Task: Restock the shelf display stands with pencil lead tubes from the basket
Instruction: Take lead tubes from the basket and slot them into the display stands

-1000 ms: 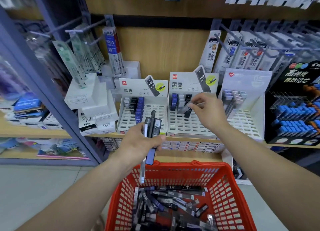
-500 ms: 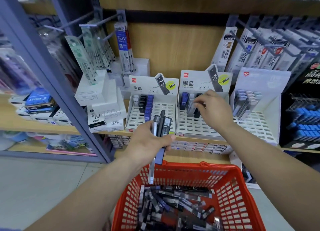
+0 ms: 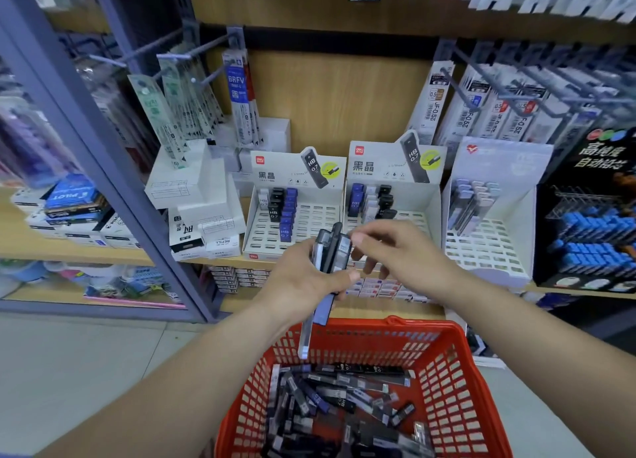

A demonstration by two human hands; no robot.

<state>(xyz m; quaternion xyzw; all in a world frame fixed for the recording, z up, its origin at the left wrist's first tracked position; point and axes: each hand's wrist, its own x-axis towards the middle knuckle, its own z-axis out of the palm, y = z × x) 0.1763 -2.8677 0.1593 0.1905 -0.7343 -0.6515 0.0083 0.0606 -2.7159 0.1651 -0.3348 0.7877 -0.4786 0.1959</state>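
Mid-frame, above the red basket (image 3: 457,371), the left hand (image 3: 303,282) grips a bundle of lead tubes (image 3: 332,251); the right hand (image 3: 399,251) touches its top with curled fingers (image 3: 370,266), grip unclear.

Basket (image 3: 444,371) before, seemingly below, display stands (image 3: 275,168)

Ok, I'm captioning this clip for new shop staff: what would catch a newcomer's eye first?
The red basket at the bottom, holding a heap of dark pencil lead tubes, stands out most. Just above it the left hand grips a bunch of tubes, with the right hand at the bunch's top. Behind them, white display stands on the shelf show mostly bare slots.
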